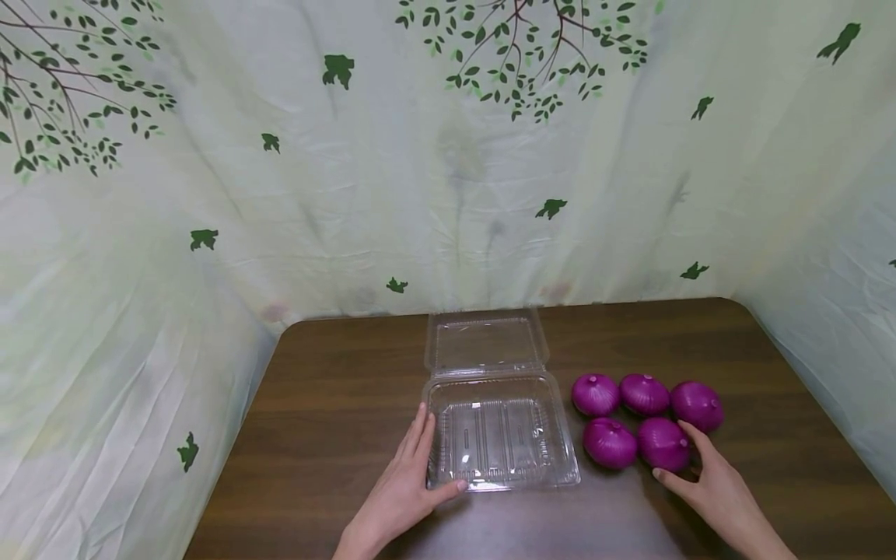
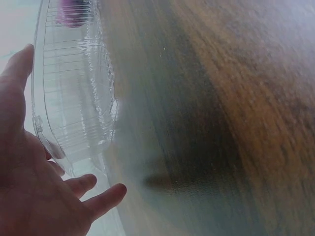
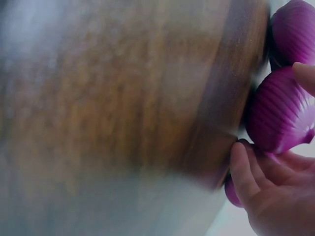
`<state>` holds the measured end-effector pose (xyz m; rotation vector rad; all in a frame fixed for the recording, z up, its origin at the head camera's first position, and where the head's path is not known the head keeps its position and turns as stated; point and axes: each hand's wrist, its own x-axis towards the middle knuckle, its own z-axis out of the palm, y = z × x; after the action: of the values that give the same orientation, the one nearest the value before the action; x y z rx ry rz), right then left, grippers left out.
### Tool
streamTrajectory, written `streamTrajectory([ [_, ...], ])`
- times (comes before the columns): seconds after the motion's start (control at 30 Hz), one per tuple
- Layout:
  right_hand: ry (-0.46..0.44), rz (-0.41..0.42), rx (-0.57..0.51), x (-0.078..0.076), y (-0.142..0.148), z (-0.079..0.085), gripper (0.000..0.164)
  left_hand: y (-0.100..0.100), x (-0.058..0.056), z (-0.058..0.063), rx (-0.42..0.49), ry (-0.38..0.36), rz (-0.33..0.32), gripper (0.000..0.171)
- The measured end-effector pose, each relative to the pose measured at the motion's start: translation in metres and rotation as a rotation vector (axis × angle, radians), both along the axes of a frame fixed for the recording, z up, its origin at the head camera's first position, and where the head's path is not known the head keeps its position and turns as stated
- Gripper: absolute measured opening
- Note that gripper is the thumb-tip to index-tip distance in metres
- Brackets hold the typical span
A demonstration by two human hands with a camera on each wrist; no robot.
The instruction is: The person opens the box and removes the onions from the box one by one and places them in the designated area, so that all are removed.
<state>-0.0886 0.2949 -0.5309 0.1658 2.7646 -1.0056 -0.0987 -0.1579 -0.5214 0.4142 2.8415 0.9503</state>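
A clear plastic clamshell container (image 1: 500,443) lies on the table with its lid (image 1: 486,344) folded back, away from me. My left hand (image 1: 404,482) touches its left side with fingers extended, and the thumb lies at the front rim. In the left wrist view, the hand (image 2: 29,182) spreads along the container wall (image 2: 74,98). To the right, my right hand (image 1: 724,494) holds the front right red onion (image 1: 663,445) between thumb and fingers. The right wrist view has this onion (image 3: 278,113) between the thumb and the fingers (image 3: 243,172).
Several other red onions (image 1: 610,443) sit close around the held one, right of the container. The brown wooden table (image 1: 329,412) reaches back to a pale curtain (image 1: 392,194) printed with leaves and birds. More of the curtain hangs along both sides.
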Motion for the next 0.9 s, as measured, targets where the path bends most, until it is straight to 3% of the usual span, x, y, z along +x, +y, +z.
streamTrajectory([
  [0.6, 0.012, -0.029, -0.026, 0.006, -0.004, -0.001, 0.102, 0.000, -0.001, -0.002, -0.001, -0.018, 0.011, 0.110],
  [0.7, 0.070, -0.031, -0.042, 0.008, -0.005, -0.001, 0.099, 0.000, 0.000, -0.002, 0.004, -0.017, 0.011, 0.111],
  [0.9, 0.313, -0.054, -0.063, 0.012, -0.016, 0.004, 0.084, 0.000, 0.000, -0.002, 0.007, -0.008, 0.008, 0.110],
])
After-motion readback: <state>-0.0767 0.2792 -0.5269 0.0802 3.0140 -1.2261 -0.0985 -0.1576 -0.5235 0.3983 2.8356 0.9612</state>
